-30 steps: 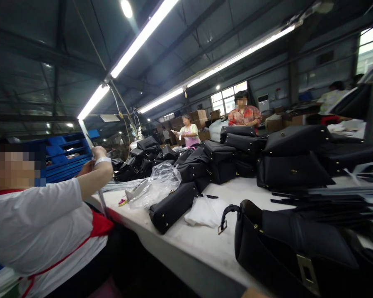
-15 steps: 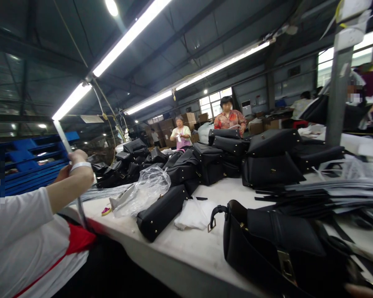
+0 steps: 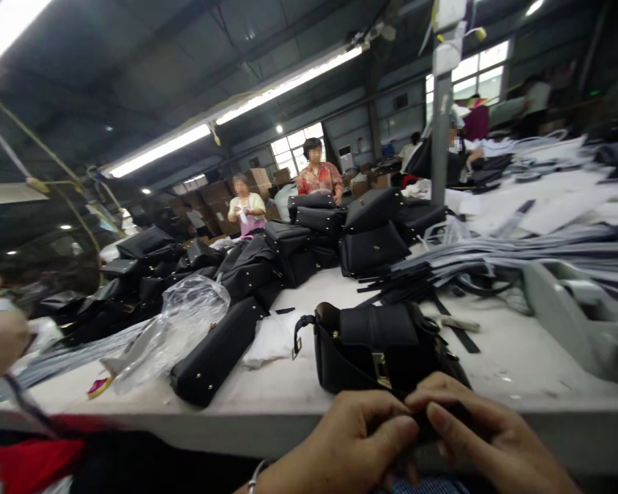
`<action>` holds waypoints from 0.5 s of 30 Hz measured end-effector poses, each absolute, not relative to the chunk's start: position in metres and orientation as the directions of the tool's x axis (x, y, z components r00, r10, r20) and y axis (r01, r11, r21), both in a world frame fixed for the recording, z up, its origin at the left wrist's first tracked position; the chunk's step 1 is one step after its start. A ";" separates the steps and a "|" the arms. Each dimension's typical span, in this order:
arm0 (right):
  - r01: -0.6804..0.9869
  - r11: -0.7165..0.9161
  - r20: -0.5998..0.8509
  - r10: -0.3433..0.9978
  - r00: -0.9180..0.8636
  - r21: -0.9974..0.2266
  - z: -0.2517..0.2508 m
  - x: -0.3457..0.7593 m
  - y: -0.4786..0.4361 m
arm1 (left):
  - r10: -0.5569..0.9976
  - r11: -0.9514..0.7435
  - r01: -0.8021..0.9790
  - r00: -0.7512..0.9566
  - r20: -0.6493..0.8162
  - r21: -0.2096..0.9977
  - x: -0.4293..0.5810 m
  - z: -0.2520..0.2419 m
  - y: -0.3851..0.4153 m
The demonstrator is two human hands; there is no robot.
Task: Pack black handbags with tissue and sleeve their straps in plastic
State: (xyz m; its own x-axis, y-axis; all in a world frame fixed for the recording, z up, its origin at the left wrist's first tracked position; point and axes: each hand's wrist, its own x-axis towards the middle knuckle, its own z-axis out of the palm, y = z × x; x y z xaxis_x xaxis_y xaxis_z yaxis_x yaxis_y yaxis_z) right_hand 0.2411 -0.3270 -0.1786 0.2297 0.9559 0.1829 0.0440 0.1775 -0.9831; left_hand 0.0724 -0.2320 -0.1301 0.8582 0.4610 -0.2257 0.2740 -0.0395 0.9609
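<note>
Low in the view, my left hand (image 3: 358, 439) and my right hand (image 3: 487, 436) are close together at the table's front edge. Both have thumb and fingers pinched on a small dark strap-like piece (image 3: 430, 420), largely covered by the fingers. Just beyond them, a black handbag (image 3: 378, 328) with a gold clasp stands on the white table (image 3: 293, 405). Its short buckled strap (image 3: 301, 328) sticks out to the left. Whether the dark piece joins the bag cannot be seen.
Left of the handbag lie white tissue (image 3: 272, 339), another black bag (image 3: 216, 353) and clear plastic (image 3: 190, 309). Black bags (image 3: 293, 250) are heaped behind. Dark strips (image 3: 468, 257) and a grey machine (image 3: 566, 315) are at right. A co-worker's arm (image 3: 3, 336) shows at left.
The view has swung right, so the handbag appears further left and smaller. Both my hands have come into full view, pinching the dark piece; before, only fingers showed at the lower right.
</note>
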 end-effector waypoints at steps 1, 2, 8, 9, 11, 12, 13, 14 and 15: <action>0.020 0.182 0.182 0.958 0.223 -0.983 -0.170 0.244 -0.328 | 0.479 -0.067 0.282 0.851 -0.217 0.957 0.075 -0.122 -0.230; 0.009 0.194 0.191 0.954 0.231 -0.981 -0.162 0.248 -0.329 | 0.489 -0.102 0.291 0.847 -0.207 0.951 0.078 -0.113 -0.227; 0.206 0.311 0.363 0.879 0.307 -0.928 -0.144 0.277 -0.331 | 0.297 -0.197 0.382 0.901 -0.317 0.903 0.112 -0.064 -0.209; 0.254 0.304 0.381 0.853 0.356 -0.918 -0.146 0.286 -0.329 | 0.315 -0.227 0.387 0.898 -0.309 0.894 0.119 -0.059 -0.203; 0.368 0.255 0.417 0.774 0.476 -0.894 -0.154 0.305 -0.321 | 0.400 -0.323 0.402 0.879 -0.261 0.857 0.134 -0.052 -0.188; 0.421 0.219 0.431 0.741 0.515 -0.880 -0.160 0.314 -0.315 | 0.445 -0.376 0.415 0.865 -0.231 0.828 0.141 -0.050 -0.179; 0.461 0.185 0.436 0.727 0.530 -0.868 -0.166 0.322 -0.308 | 0.481 -0.424 0.432 0.852 -0.205 0.796 0.148 -0.049 -0.170; 0.489 0.163 0.436 0.734 0.520 -0.857 -0.171 0.329 -0.300 | 0.505 -0.466 0.450 0.842 -0.189 0.762 0.154 -0.049 -0.161; 0.503 0.155 0.430 0.757 0.493 -0.850 -0.176 0.334 -0.293 | 0.516 -0.499 0.469 0.836 -0.184 0.729 0.160 -0.050 -0.153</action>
State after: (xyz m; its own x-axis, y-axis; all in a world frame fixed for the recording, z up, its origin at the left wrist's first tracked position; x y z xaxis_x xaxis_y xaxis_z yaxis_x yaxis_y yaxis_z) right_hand 0.3344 -0.2934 -0.1764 0.4928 0.7566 0.4298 0.5030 0.1553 -0.8502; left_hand 0.1601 -0.1534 -0.0496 0.8363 0.5163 -0.1845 0.4687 -0.4987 0.7292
